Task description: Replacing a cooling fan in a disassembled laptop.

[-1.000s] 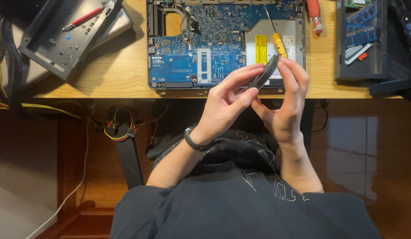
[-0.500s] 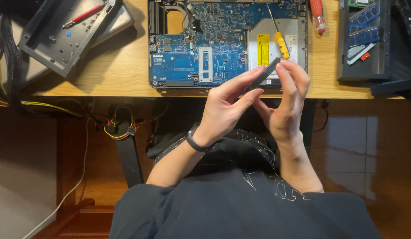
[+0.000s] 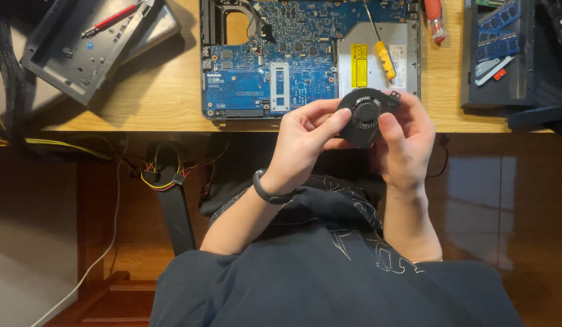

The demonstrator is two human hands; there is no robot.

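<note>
A round black cooling fan [image 3: 362, 115] is held flat-on to the camera, just over the near edge of the wooden desk [image 3: 166, 97]. My left hand [image 3: 305, 145] pinches its left rim, and my right hand [image 3: 405, 142] grips its right side with the thumb on the face. A black band sits on my left wrist. Behind the fan lies an opened laptop with a blue circuit board [image 3: 262, 66] and a silver optical drive [image 3: 378, 60]. A yellow-handled screwdriver [image 3: 382, 54] rests on that drive.
A grey plastic cover [image 3: 81, 48] holding a red-handled tool [image 3: 111, 18] lies at the desk's left. A red-handled screwdriver [image 3: 433, 18] sits right of the laptop. A dark tray with blue memory sticks [image 3: 499, 36] stands at the right. Cables [image 3: 159, 175] hang under the desk.
The fan was held edge-on before; both hands have turned it so that its round face with the blades now points up at the camera.
</note>
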